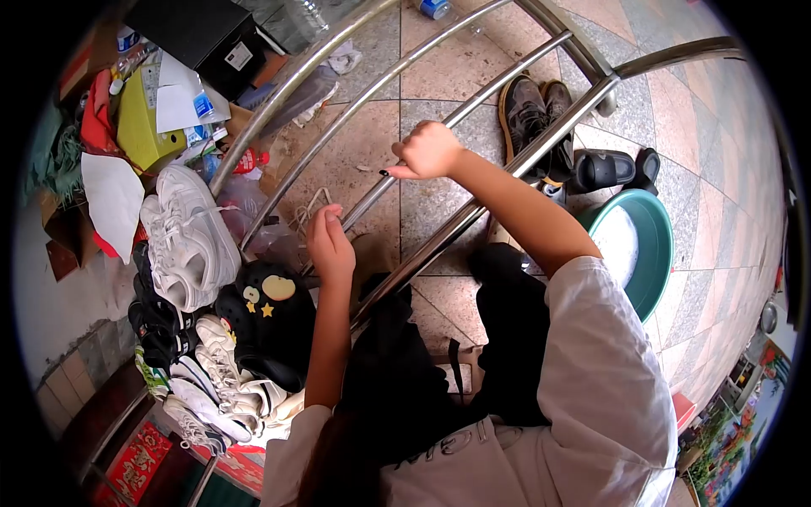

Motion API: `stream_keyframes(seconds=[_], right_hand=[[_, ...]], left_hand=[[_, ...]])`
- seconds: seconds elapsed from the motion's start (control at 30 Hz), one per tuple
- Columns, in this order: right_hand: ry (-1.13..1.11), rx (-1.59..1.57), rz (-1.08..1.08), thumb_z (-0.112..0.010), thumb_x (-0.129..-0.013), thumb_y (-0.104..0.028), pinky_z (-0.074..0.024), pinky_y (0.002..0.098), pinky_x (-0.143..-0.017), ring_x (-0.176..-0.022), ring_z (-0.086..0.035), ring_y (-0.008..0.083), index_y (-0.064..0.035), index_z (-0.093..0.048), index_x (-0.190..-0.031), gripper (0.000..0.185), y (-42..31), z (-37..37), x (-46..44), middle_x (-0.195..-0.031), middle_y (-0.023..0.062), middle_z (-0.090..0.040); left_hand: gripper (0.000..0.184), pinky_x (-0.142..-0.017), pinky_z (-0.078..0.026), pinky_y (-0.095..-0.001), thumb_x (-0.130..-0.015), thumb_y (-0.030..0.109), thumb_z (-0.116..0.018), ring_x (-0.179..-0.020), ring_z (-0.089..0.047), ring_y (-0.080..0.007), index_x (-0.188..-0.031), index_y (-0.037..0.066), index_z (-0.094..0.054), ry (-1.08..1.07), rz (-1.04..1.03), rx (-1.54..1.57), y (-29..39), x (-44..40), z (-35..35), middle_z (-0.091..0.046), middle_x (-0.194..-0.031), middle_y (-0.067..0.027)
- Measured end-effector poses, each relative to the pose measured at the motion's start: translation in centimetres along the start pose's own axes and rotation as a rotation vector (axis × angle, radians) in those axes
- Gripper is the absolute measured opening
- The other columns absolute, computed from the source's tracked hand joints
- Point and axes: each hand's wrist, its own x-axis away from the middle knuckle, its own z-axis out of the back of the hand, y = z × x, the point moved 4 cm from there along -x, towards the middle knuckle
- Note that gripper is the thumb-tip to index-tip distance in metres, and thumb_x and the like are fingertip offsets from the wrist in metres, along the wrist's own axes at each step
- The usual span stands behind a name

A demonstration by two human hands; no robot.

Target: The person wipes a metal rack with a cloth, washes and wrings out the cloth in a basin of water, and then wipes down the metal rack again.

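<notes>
My right hand is closed in a fist above a rail of the metal rack, its thumb pointing left. A small dark spot shows at the thumb tip; whether it is a held thing I cannot tell. Lower and to the left, my left hand has its fingers curled together beside the same rail. What it holds, if anything, is hidden. A thin white cord-like loop shows behind the left fingertips. Close to my left forearm sits a black clog with yellow charms, beside a pair of white sneakers.
More shoes are piled at lower left. Dark sneakers and black slippers stand on the tiled floor beyond the rails. A green basin is by my right elbow. A black box and a yellow box lie among clutter.
</notes>
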Motion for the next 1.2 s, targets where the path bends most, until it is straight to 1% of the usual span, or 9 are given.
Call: stream_keyframes(seconds=[0.27,0.4,0.53,0.6,0.7,0.77,0.83,0.97,1.2], right_hand=[[-0.034,0.125,-0.174,-0.037,-0.081,-0.055,-0.0423,0.0406,-0.05,-0.053,-0.054,0.0326,-0.0091,-0.057,-0.062,0.053,15.3,3.0,4.6,-0.05,0.0121,-0.053],[-0.027,0.109,-0.219,-0.038,-0.081,-0.052,-0.0419,0.0411,-0.05,-0.053,-0.054,0.0329,-0.0088,-0.057,-0.061,0.051,15.0,3.2,4.6,-0.052,0.0122,-0.054],[-0.279,0.098,-0.16,-0.03,-0.081,-0.063,-0.0418,0.0411,-0.051,-0.055,-0.054,0.0328,-0.0077,-0.057,-0.063,0.064,13.7,3.3,3.7,-0.056,0.0119,-0.056],[-0.457,0.041,-0.135,-0.027,-0.077,-0.07,-0.0443,0.0422,-0.058,-0.065,-0.056,0.0346,-0.0053,-0.06,-0.065,0.074,11.7,3.3,2.6,-0.064,0.0146,-0.059],[-0.702,-0.042,-0.068,-0.039,-0.073,-0.07,-0.0462,0.0409,-0.064,-0.071,-0.059,0.0324,-0.0047,-0.064,-0.071,0.07,8.1,2.9,0.7,-0.071,0.0145,-0.062],[-0.843,-0.061,0.03,-0.053,-0.071,-0.058,-0.0473,0.0394,-0.066,-0.072,-0.06,0.0304,-0.0045,-0.065,-0.074,0.055,5.1,1.9,-0.7,-0.076,0.0127,-0.063],[-0.788,-0.134,0.042,-0.059,-0.069,-0.04,-0.0483,0.0385,-0.066,-0.074,-0.061,0.0287,-0.005,-0.065,-0.077,0.036,1.6,2.5,-1.7,-0.079,0.0113,-0.064],[-0.507,-0.105,-0.017,-0.06,-0.068,-0.028,-0.0495,0.0366,-0.062,-0.07,-0.062,0.0243,-0.0067,-0.064,-0.074,0.023,-2.1,0.7,-1.8,-0.072,0.0078,-0.063],[0.042,0.097,0.05,-0.057,-0.063,-0.016,-0.0489,0.0317,-0.049,-0.052,-0.059,0.0215,-0.0115,-0.056,-0.063,0.004,4.7,-0.4,1.5,-0.057,0.0076,-0.059]], left_hand=[[0.022,-0.066,-0.041,-0.0402,-0.087,0.017,-0.042,-0.074,-0.052,-0.035,-0.083,0.0,-0.055,-0.081,-0.122,-0.242,-1.2,0.2,-2.0,-0.056,-0.078,-0.0161],[0.023,-0.062,-0.042,-0.0421,-0.087,0.021,-0.042,-0.073,-0.053,-0.0336,-0.08,0.003,-0.054,-0.14,-0.124,-0.464,-0.5,0.1,-2.5,-0.056,-0.076,-0.0125],[0.024,-0.063,-0.044,-0.041,-0.085,0.029,-0.045,-0.076,-0.055,-0.0311,-0.087,0.007,-0.056,-0.208,-0.143,-0.589,-0.9,0.0,-3.1,-0.059,-0.08,-0.0096],[0.027,-0.063,-0.045,-0.0402,-0.084,0.034,-0.048,-0.078,-0.056,-0.03,-0.091,0.009,-0.056,-0.236,-0.159,-0.56,-0.5,-0.1,-3.1,-0.06,-0.082,-0.0086],[0.037,-0.063,-0.046,-0.04,-0.078,0.043,-0.054,-0.079,-0.057,-0.0298,-0.096,0.011,-0.055,-0.282,-0.087,-0.598,-0.8,-0.3,-3.3,-0.061,-0.084,-0.0082],[0.039,-0.061,-0.046,-0.04,-0.075,0.044,-0.057,-0.078,-0.058,-0.0291,-0.096,0.011,-0.055,-0.276,-0.092,-0.651,-0.6,-0.3,-3.4,-0.061,-0.085,-0.0077],[0.04,-0.06,-0.046,-0.0399,-0.072,0.044,-0.059,-0.076,-0.059,-0.0288,-0.096,0.013,-0.055,-0.277,-0.083,-0.683,-0.6,-0.3,-3.5,-0.061,-0.084,-0.0075],[0.037,-0.058,-0.047,-0.0395,-0.07,0.041,-0.062,-0.073,-0.06,-0.0288,-0.095,0.014,-0.056,-0.255,-0.077,-0.69,-1.0,-0.2,-3.5,-0.062,-0.081,-0.0071],[0.032,-0.06,-0.048,-0.0393,-0.069,0.029,-0.062,-0.074,-0.06,-0.0269,-0.095,0.013,-0.055,-0.245,-0.1,-0.711,-1.8,-0.1,-3.3,-0.062,-0.084,-0.006]])
